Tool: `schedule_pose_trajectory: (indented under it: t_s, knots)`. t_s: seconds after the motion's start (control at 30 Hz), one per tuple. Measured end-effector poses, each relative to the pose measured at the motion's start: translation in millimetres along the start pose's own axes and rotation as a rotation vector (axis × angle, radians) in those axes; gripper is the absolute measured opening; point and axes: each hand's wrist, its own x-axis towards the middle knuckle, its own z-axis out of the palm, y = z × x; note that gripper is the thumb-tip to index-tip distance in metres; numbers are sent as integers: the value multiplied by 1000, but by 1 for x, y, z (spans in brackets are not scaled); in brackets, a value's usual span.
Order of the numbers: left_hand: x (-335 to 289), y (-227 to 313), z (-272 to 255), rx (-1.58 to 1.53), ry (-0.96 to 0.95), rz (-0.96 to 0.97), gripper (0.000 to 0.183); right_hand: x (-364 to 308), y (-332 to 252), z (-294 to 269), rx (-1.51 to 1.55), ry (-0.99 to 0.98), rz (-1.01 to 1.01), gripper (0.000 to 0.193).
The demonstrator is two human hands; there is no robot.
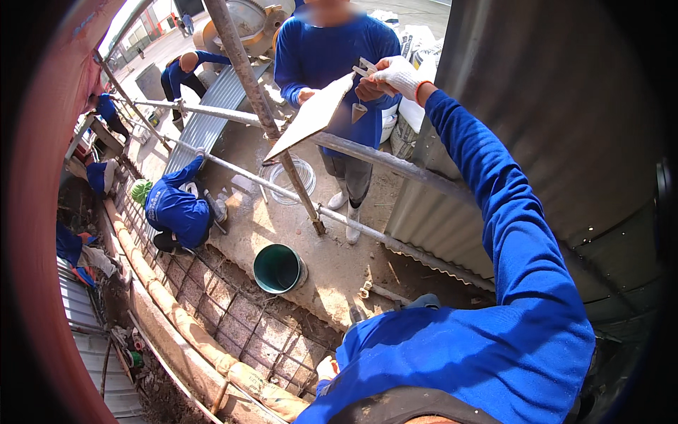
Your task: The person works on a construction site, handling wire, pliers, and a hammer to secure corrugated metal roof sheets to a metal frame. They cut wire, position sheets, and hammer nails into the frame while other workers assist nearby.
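My right hand [401,76], in a white knitted glove with an orange cuff, reaches far forward with its fingers closed on a small pale slotted piece [364,68]. Below it hangs a cone-shaped plumb bob [359,112], apparently part of the same tool; its string is hard to make out. A co-worker's bare hand [371,90] meets my fingers there. The co-worker's other hand holds a pale flat board [314,116], tilted beside the scaffold pole. Low down, my left hand [327,369], gloved too, is near the rebar grid [251,328]; my sleeve mostly hides its fingers.
Scaffold pipes [388,164] cross between me and the co-worker. A green bucket [280,268] stands by the rebar trench, with coiled clear hose [293,180] beyond it. Corrugated metal sheeting [452,205] walls the right. Another worker [178,205] crouches at left; a cement mixer [240,25] stands behind.
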Motion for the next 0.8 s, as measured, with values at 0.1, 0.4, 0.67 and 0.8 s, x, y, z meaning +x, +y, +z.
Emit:
schedule_pose_trajectory:
  t_s: [0.1,0.4,0.67,0.8]
  knots:
    - [1,14,16,-5,-64,171,30,14,12,12,-229,44,22,29]
    - [-49,45,52,-2,-181,277,33,13,-12,28,-54,189,124,55]
    - [-29,46,40,345,-174,171,28,-349,84,111,-542,-140,-228,65]
    - [-31,83,62,572,-189,151,29,-571,201,75,-526,-304,779,66]
